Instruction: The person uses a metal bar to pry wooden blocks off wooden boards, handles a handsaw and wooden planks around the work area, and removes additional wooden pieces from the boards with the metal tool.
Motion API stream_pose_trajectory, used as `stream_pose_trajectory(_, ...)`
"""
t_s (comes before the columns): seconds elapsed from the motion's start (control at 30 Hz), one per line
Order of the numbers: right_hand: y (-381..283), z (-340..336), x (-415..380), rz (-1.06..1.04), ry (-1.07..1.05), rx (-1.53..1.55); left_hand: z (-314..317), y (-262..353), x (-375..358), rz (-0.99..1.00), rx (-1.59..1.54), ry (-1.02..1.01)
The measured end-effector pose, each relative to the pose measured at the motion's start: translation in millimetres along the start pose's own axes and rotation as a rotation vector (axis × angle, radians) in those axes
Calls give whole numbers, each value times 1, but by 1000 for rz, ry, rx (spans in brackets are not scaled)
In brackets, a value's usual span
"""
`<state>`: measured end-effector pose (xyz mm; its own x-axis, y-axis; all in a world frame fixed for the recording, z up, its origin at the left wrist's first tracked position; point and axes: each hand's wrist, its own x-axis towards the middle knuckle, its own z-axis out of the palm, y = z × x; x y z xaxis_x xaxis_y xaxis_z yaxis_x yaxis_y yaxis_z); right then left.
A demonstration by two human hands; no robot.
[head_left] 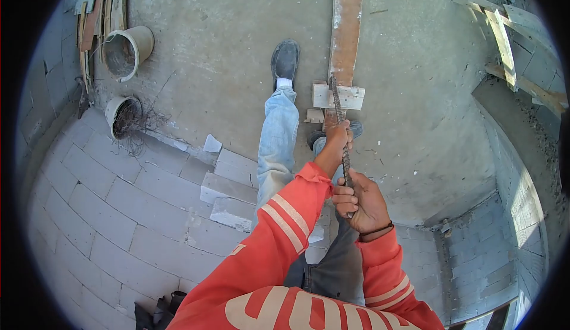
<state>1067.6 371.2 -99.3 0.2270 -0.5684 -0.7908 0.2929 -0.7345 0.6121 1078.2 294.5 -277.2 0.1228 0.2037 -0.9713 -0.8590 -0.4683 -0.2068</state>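
A dark ribbed length of rebar point(346, 161) runs from my hands up to the wooden plank point(346, 33). My left hand point(337, 139) is closed around the middle of the bar. Lower down, my right hand point(363, 204) wraps its near end, with a short tip showing below the fingers. The bar's far end overlaps the plank just above a short pale board point(322, 95) lying across it. Beside that board sits a small wood block point(313, 116). One of my shoes point(356, 129) is partly hidden beneath the plank's near end and my left hand.
My other shoe point(285, 60) stands on the concrete floor. Two buckets lie tipped at the left, one pale point(142, 42) and one smaller point(113, 115) with tangled wire. Loose pale blocks point(234, 170) lie along the block wall point(107, 211). Scrap boards point(504, 48) lean at the right.
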Motion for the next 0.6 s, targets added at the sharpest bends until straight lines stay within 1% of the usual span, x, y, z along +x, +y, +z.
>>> stream_pose_trajectory(0.03,-5,1,0,26,-36,12,4,5,-3,-31,-48,-1)
stream_pose_trajectory(0.17,-2,2,0,27,-34,3,1,5,-3,-46,-55,-9)
stream_pose_trajectory(0.23,0,7,-4,-1,-19,142,-3,2,-1,-9,-219,-143)
stream_pose_trajectory(0.27,-1,4,-2,3,-22,152,-7,-2,3,-14,-210,-136)
stream_pose_trajectory(0.33,0,-2,-2,-16,-165,86,-13,-10,5,19,-398,-328)
stream_pose_trajectory(0.37,2,-11,5,-18,-176,95,-15,-14,4,18,-383,-327)
stream_pose_trajectory(0.43,4,-33,24,28,-520,412,-13,-22,1,38,-577,-462)
stream_pose_trajectory(0.47,4,-22,26,27,-541,403,-9,-14,6,51,-563,-474)
stream_pose_trajectory(0.53,17,-2,25,-36,-567,814,-10,-11,7,27,-615,-466)
stream_pose_trajectory(0.57,14,3,22,-70,-579,823,-6,-2,3,33,-599,-473)
stream_pose_trajectory(0.6,9,11,24,-64,-593,815,-1,4,1,26,-538,-418)
